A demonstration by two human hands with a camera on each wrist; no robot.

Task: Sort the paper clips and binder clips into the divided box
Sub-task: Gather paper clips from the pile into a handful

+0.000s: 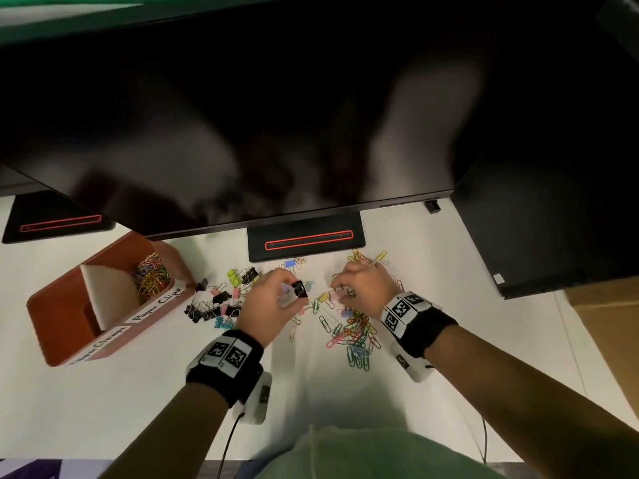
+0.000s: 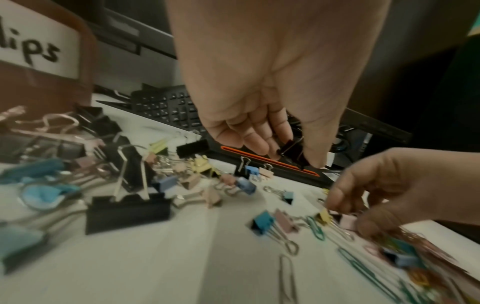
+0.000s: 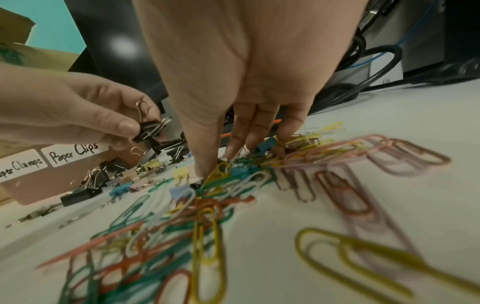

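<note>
My left hand (image 1: 292, 293) hovers above the white desk and pinches a black binder clip (image 1: 299, 288) (image 2: 293, 151) (image 3: 148, 128) between thumb and fingers. My right hand (image 1: 340, 292) reaches down at the near edge of the coloured paper clip pile (image 1: 356, 337) (image 3: 182, 222). Its fingertips (image 2: 335, 203) close on a pink binder clip (image 2: 348, 221) lying on the desk. More binder clips (image 1: 221, 302) (image 2: 127, 209) lie heaped to the left. The brown divided box (image 1: 55, 305) stands further left, with paper clips (image 1: 152, 276) in its far compartment.
A dark monitor overhangs the desk's back; its stand base (image 1: 306, 240) sits just behind the clips, and a second base (image 1: 58, 223) is at far left. A keyboard (image 2: 166, 107) lies under the monitor. Cables (image 3: 376, 67) run at the back right. A cardboard box (image 1: 605, 305) is on the right.
</note>
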